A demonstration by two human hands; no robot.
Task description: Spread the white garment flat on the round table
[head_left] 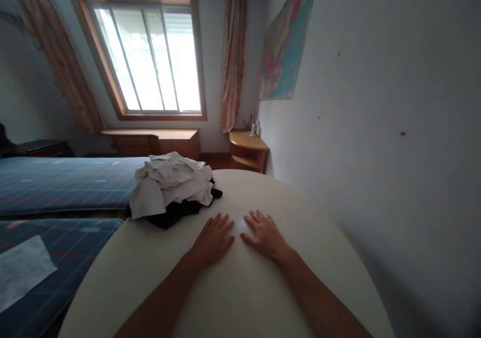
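Both of my hands lie palm down on a round, cream-white table. My left hand is flat with its fingers spread, holding nothing. A short gap to its right, my right hand rests the same way, fingers apart and nothing held. Beyond my left hand, at the table's far left edge, sits a crumpled heap of white cloth, which looks like clothing. Black cloth shows from underneath it. Neither hand touches the heap. How many pieces it contains, I cannot tell.
Left of the table are mattresses with blue plaid covers, a white sheet lying on the nearer one. A white wall runs along the right. Behind stand a low wooden desk and a corner shelf, below a window.
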